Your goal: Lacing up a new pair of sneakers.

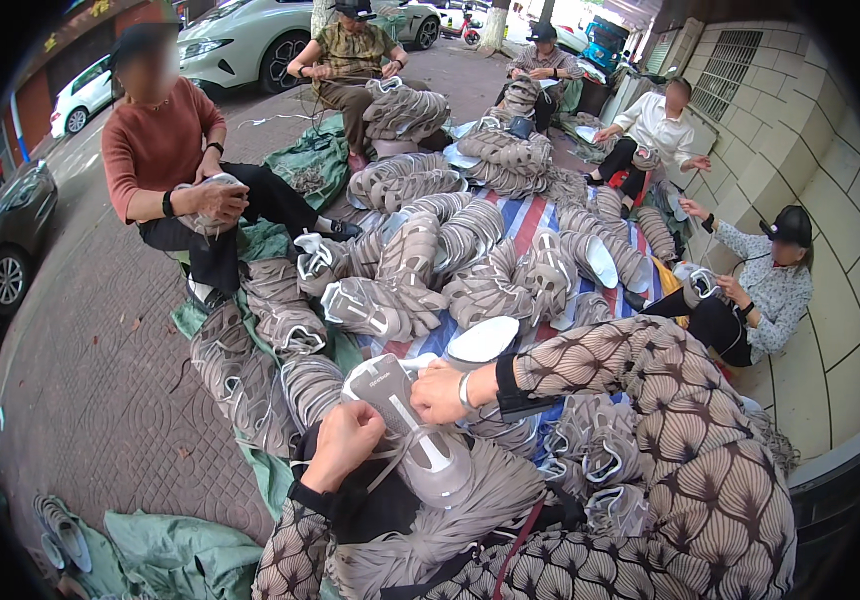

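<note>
Across my lap lies a grey shoe upper [437, 468] with a white stripe down its middle and a pale toe end toward me. My left hand [348, 442] is pinched closed at the upper's left edge; what its fingertips hold is too small to make out. My right hand [438, 392], a bracelet on its wrist, has curled fingers gripping the upper's right side near the tongue. A thin grey lace crosses the upper and hangs loose on the left. Under the upper, a thick bundle of grey shoelaces [380, 562] spreads over my lap.
Nested stacks of grey shoe uppers [387, 300] cover a striped sheet [528, 222] ahead. A white insole-shaped piece [483, 339] lies just beyond my right hand. Several seated people surround the pile. Green sacking [180, 555] lies at lower left, a tiled wall [800, 200] at right.
</note>
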The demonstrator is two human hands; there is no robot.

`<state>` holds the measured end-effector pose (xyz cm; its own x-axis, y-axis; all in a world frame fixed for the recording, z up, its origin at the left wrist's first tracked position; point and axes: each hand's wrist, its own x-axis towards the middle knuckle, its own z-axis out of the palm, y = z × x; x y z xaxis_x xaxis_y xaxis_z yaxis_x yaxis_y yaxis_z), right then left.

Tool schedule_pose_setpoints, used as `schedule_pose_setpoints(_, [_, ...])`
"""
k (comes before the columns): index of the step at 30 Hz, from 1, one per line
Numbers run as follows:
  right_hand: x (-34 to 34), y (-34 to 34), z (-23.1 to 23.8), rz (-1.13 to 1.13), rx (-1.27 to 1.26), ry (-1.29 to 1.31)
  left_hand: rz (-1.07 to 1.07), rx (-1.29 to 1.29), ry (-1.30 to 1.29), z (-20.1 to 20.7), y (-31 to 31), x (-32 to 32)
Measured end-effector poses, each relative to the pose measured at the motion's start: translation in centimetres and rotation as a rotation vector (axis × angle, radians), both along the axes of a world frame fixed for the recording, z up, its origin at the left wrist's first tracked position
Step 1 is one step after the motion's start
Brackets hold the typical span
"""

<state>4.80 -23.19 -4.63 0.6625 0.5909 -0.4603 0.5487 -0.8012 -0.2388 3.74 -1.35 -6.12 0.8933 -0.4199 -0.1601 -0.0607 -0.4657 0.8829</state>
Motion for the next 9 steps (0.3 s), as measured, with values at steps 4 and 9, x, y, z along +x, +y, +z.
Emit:
schedule_pose_setpoints(4, [1.7,2.0,0.3,-0.219,0.298,-0.094,0.004,0.009,0.015,-0.8,0.7,-0.1])
schedule_pose_setpoints(9, [12.3,5.0,6.0,-0.656,1.158,0.209,0.221,-0.368,0.063,3.8,2.2,1.6])
